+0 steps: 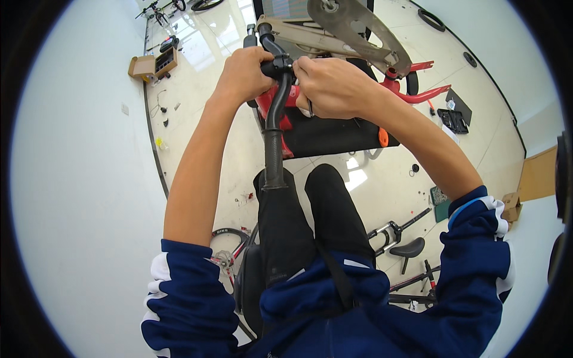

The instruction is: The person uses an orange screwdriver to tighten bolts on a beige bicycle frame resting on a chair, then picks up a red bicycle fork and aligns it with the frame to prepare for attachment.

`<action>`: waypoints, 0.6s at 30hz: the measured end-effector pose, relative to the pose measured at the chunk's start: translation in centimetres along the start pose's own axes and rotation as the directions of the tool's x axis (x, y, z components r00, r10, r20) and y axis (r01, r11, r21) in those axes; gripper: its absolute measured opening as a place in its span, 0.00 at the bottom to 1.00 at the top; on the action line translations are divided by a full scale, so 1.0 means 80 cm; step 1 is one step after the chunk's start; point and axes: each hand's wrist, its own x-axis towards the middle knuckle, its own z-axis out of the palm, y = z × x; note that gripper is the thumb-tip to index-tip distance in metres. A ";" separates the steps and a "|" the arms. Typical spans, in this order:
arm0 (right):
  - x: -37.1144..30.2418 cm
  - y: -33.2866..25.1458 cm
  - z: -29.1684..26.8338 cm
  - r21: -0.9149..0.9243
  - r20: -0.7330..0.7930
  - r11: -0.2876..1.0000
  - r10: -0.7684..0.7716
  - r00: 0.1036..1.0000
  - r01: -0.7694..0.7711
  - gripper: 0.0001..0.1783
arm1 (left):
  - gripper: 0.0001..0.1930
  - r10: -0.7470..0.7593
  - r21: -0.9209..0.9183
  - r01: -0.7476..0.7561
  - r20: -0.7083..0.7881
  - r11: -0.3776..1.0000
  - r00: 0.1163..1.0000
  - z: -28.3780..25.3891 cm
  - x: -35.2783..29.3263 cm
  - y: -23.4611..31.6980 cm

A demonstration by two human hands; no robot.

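A black bicycle handlebar [274,134] with a rubber grip points down toward my knees in the centre of the head view. My left hand [243,74] is closed around its upper end, next to the black clamp. My right hand [331,86] is closed on the same joint from the right, fingers pinched at the clamp; whether it holds a small tool is hidden. Behind the hands lies a red bicycle frame [418,92] on a black work stand surface [334,134]. A tan bicycle part with a metal disc [352,27] sits above.
On the glossy floor lie a fork with suspension legs [388,232], a black saddle [409,247], a wheel [230,238] by my left knee, an open tool case [453,119], a cardboard box [149,65] at far left, and more boxes [510,206] at right.
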 end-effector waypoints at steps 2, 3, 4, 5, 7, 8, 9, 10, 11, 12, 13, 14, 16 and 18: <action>0.002 0.009 -0.001 0.062 -0.032 0.998 0.012 0.999 -0.010 0.16 | 0.21 -0.026 0.000 0.026 0.025 1.000 0.999 -0.001 0.001 0.004; 0.006 0.014 -0.003 0.085 -0.032 0.996 0.008 0.999 -0.006 0.15 | 0.20 -0.023 0.003 0.023 0.025 1.000 0.999 -0.001 0.001 0.005; 0.009 0.015 -0.007 0.108 -0.031 0.994 0.004 1.000 -0.001 0.15 | 0.20 -0.020 0.006 0.020 0.025 1.000 0.999 -0.002 0.000 0.006; 0.009 0.016 -0.013 0.136 0.052 0.990 0.042 0.998 -0.048 0.13 | 0.20 -0.018 0.009 0.018 0.025 1.000 1.000 -0.002 -0.001 0.006; 0.015 0.019 -0.026 0.137 0.132 0.989 0.038 0.991 -0.056 0.13 | 0.19 0.003 0.012 -0.003 0.020 1.000 1.000 -0.004 -0.003 0.007; 0.020 0.021 -0.032 0.138 0.171 0.989 0.035 0.985 -0.059 0.13 | 0.19 0.012 0.013 -0.012 0.018 1.000 1.000 -0.005 -0.004 0.007; 0.027 0.022 -0.042 0.117 0.270 0.989 0.058 0.961 -0.092 0.13 | 0.18 0.019 0.010 -0.019 0.009 1.000 1.000 -0.004 -0.004 0.005; 0.029 0.025 -0.044 0.152 0.234 0.985 0.047 0.971 -0.084 0.14 | 0.18 0.026 0.008 -0.026 0.000 1.000 1.000 -0.002 -0.004 0.002; 0.030 0.028 -0.045 0.188 0.197 0.979 0.036 0.980 -0.074 0.14 | 0.18 0.032 0.005 -0.032 -0.009 0.999 0.999 -0.001 -0.004 0.000; 0.030 0.032 -0.046 0.224 0.164 0.972 0.030 0.986 -0.066 0.14 | 0.17 0.039 -0.001 -0.039 -0.008 0.999 0.999 -0.001 -0.003 0.001; 0.036 0.038 -0.047 0.226 0.213 0.969 0.051 0.976 -0.100 0.16 | 0.17 0.046 -0.007 -0.046 -0.007 0.999 0.999 -0.001 -0.002 0.002; 0.036 0.041 -0.046 0.232 0.188 0.968 0.052 0.981 -0.095 0.17 | 0.17 0.053 -0.013 -0.053 -0.007 0.999 0.999 -0.001 -0.001 0.003; 0.037 0.046 -0.039 0.241 0.127 0.968 0.044 0.991 -0.074 0.18 | 0.16 0.041 -0.014 -0.041 0.000 0.999 0.999 -0.001 -0.001 0.001; 0.038 0.040 -0.030 0.241 0.076 0.968 0.060 0.995 -0.077 0.18 | 0.16 0.044 -0.019 -0.044 0.005 0.999 0.999 -0.001 -0.002 0.000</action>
